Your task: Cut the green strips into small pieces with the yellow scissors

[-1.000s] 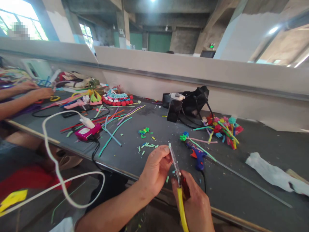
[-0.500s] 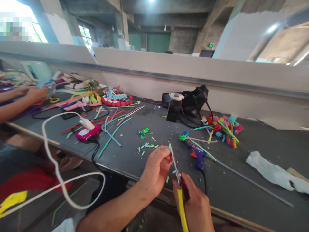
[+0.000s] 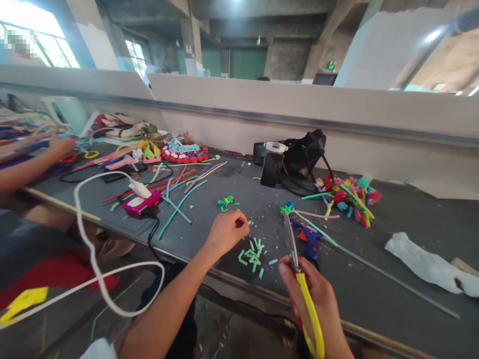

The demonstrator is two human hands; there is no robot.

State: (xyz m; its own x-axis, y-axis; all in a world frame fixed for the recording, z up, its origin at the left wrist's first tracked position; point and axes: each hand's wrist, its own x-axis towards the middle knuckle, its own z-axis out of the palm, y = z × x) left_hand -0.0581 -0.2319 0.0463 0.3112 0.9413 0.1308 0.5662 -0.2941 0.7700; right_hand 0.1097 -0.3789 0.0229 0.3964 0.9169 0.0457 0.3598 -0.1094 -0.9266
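My right hand (image 3: 318, 299) grips yellow-handled scissors (image 3: 295, 259) with the blades pointing up and away, closed together. My left hand (image 3: 226, 232) hovers over the grey table (image 3: 374, 289) with its fingers curled in a pinch; what it holds, if anything, is too small to make out. Several short green cut pieces (image 3: 252, 255) lie on the table between my two hands. A blue glue gun (image 3: 309, 238) lies just beyond the scissor tips, beside a long green pipe cleaner (image 3: 318, 232).
Long coloured pipe cleaners (image 3: 179, 192), a pink charger box (image 3: 140, 205) with white cable, a black bag (image 3: 299, 159) with a phone, a bunch of pipe-cleaner flowers (image 3: 348, 197) and a white cloth (image 3: 426, 267) lie on the table. Another person's arms (image 3: 33, 159) work at the far left.
My left hand has let go of the scissor tip and moved left and forward over the table. The scissors have shifted right. More green cut pieces now lie near the table's front edge.
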